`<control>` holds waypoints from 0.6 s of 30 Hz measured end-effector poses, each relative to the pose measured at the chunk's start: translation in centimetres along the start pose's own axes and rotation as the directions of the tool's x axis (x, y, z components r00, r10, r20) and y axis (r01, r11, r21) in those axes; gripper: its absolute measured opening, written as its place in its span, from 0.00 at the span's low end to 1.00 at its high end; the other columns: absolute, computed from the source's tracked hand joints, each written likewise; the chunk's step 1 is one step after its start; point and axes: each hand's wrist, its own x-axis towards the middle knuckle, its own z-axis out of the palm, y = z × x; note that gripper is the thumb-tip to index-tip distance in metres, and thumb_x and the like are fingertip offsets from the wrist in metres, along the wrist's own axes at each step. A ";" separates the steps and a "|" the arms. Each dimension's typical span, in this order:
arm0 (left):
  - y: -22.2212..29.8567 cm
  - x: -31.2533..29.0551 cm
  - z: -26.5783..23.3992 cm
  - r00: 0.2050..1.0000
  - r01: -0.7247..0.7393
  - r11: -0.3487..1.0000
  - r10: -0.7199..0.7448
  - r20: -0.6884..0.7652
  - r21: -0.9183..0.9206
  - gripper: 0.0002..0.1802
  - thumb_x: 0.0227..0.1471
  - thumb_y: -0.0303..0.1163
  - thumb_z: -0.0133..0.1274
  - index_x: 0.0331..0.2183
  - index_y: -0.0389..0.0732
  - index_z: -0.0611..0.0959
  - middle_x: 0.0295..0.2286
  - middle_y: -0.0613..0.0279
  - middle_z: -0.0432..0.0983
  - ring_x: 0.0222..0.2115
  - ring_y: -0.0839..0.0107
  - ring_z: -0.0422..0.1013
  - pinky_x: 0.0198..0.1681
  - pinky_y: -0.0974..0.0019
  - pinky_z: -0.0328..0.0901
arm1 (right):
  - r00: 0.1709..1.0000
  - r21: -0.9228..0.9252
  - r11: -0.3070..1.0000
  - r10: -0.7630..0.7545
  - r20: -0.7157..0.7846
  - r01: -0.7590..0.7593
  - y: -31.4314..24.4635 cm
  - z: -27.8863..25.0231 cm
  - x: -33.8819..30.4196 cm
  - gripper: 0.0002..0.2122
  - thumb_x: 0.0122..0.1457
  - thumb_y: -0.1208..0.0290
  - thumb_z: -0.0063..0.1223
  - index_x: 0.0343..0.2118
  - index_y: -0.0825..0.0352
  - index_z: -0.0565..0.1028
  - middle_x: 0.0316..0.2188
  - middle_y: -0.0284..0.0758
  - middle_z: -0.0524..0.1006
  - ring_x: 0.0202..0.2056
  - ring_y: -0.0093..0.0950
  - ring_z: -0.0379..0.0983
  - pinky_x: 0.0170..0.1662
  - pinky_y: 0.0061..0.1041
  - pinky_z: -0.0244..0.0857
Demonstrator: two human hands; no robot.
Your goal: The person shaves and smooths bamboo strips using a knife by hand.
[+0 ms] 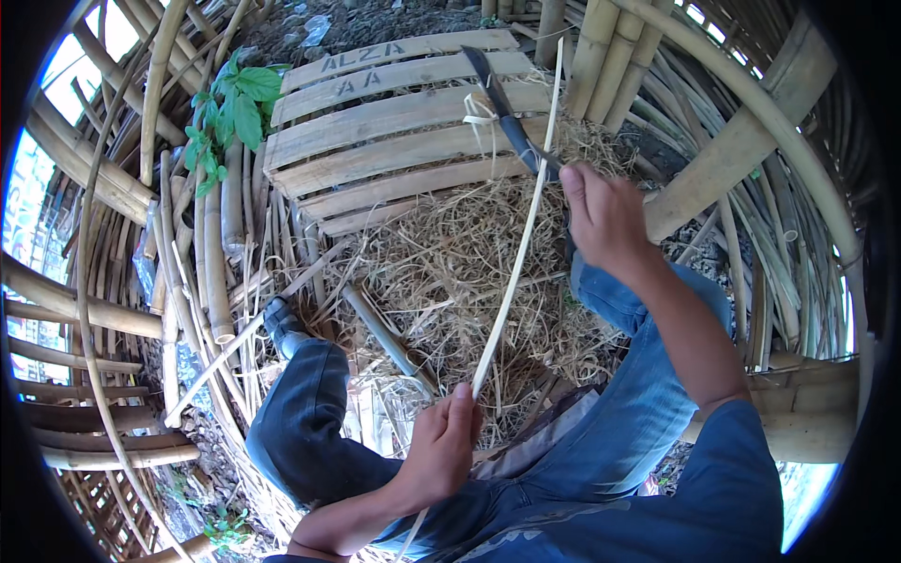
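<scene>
the left hand (pixel 439 448) pinches a thin bamboo strip (pixel 518 244), fingers closed round its lower end; the right hand (pixel 603 214) grips a knife (pixel 502 108), its blade above the knuckles, touching the strip; a slatted pallet (pixel 375 131) lies beyond.

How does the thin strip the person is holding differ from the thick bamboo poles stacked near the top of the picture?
The bamboo strip is thin, flat and pale, while the bamboo poles are thick, round and yellower. The strip is held by the left hand near its lower end, with the knife in the right hand laid against it; nobody touches the poles. The strip runs slanted above the straw; the poles stand bundled together. Both look like bamboo.
</scene>
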 end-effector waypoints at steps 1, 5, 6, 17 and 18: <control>-0.2 0.0 -0.3 1.000 0.020 1.000 -0.020 -0.015 -0.008 0.27 0.64 0.48 0.31 0.18 0.43 0.65 0.11 0.69 0.56 0.12 0.79 0.54 0.15 0.73 0.49 | 1.000 0.001 1.000 -0.008 0.003 0.008 -0.6 0.4 -0.5 0.19 0.66 0.63 0.33 0.20 0.63 0.68 0.06 0.32 0.65 0.06 0.28 0.63 0.10 0.30 0.55; 0.2 0.6 -0.6 0.998 0.018 0.998 -0.014 -0.059 0.061 0.28 0.64 0.48 0.31 0.17 0.42 0.65 0.11 0.69 0.58 0.12 0.79 0.54 0.16 0.73 0.50 | 0.959 0.273 0.953 -0.190 0.211 0.129 -5.1 1.0 -4.4 0.17 0.63 0.61 0.40 0.18 0.63 0.68 0.06 0.32 0.65 0.06 0.28 0.63 0.10 0.30 0.55; 0.3 0.7 -0.6 0.996 0.004 0.998 0.002 -0.086 0.068 0.29 0.65 0.48 0.31 0.16 0.42 0.66 0.12 0.69 0.58 0.12 0.79 0.53 0.17 0.73 0.51 | 0.937 0.314 0.929 -0.271 0.222 0.195 -6.4 0.9 -5.5 0.17 0.63 0.61 0.42 0.18 0.63 0.67 0.06 0.32 0.65 0.06 0.27 0.63 0.10 0.29 0.56; 1.4 0.3 -0.3 0.977 -0.117 0.980 0.143 -0.161 0.162 0.28 0.65 0.45 0.29 0.17 0.42 0.66 0.12 0.72 0.57 0.14 0.83 0.51 0.17 0.74 0.48 | 0.878 0.159 0.867 -0.479 0.010 0.472 -5.9 0.8 -4.3 0.18 0.61 0.58 0.45 0.18 0.65 0.67 0.09 0.30 0.66 0.08 0.25 0.65 0.11 0.26 0.60; 1.5 0.3 -0.2 0.975 -0.125 0.976 0.154 -0.158 0.179 0.28 0.65 0.45 0.29 0.17 0.43 0.66 0.12 0.72 0.57 0.14 0.83 0.50 0.17 0.74 0.48 | 0.862 0.100 0.857 -0.506 -0.018 0.505 -5.3 1.2 -4.5 0.18 0.62 0.59 0.44 0.19 0.64 0.67 0.08 0.31 0.65 0.08 0.26 0.64 0.12 0.25 0.60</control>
